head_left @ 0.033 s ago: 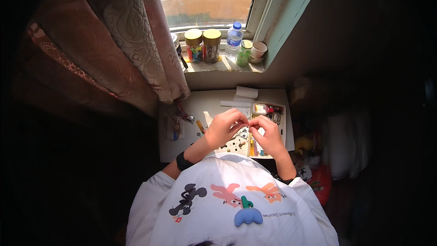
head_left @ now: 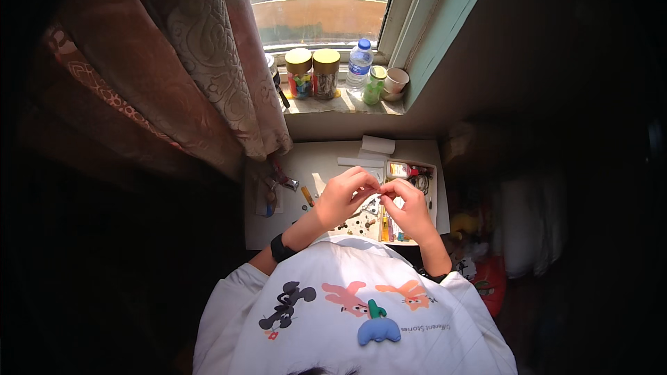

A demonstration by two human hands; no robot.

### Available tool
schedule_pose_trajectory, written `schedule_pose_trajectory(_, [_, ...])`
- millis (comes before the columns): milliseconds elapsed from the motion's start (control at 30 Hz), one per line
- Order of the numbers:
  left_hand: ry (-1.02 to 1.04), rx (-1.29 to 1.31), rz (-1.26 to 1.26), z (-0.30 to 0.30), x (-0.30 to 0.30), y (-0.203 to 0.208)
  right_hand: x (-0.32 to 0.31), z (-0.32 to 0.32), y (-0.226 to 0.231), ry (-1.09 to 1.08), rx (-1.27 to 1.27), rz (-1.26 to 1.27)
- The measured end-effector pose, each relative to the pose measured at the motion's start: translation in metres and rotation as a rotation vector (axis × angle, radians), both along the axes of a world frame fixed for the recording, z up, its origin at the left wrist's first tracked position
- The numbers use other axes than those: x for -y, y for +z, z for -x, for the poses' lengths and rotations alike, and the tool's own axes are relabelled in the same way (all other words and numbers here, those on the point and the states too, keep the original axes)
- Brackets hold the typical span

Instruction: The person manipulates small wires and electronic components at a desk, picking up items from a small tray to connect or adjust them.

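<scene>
Head cam: left hand [head_left: 345, 196] & right hand [head_left: 410, 205] grips pinched together mid-desk [head_left: 313, 156], prob. on something tiny.

warm browns, pale teal and white by the window

the curtain [head_left: 208, 69] is dusty pink-brown with a raised paisley pattern; the window frame [head_left: 445, 35] is pale teal; two jars [head_left: 313, 73] wear gold lids over multicoloured contents; the bottle [head_left: 359, 62] has a blue cap; the tabletop [head_left: 326, 153] is white; the shirt [head_left: 347, 312] is white with black, pink and orange cartoon figures; the wristband [head_left: 281, 247] is black.
</scene>
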State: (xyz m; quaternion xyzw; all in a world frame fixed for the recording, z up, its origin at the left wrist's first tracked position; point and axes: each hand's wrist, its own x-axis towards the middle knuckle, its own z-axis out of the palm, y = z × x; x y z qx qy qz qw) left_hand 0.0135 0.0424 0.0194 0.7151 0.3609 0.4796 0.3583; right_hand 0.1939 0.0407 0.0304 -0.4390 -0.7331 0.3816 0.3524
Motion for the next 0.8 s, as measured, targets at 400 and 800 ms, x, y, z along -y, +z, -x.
schedule_pose_trajectory(400, [0.030,0.017,-0.074,-0.009,0.012,-0.002,0.016,-0.009,-0.004,-0.044,-0.398,0.253])
schedule_pose_trajectory(800, [0.054,0.041,-0.027,-0.015,0.016,0.001,0.023,-0.014,-0.011,-0.136,-0.343,0.195])
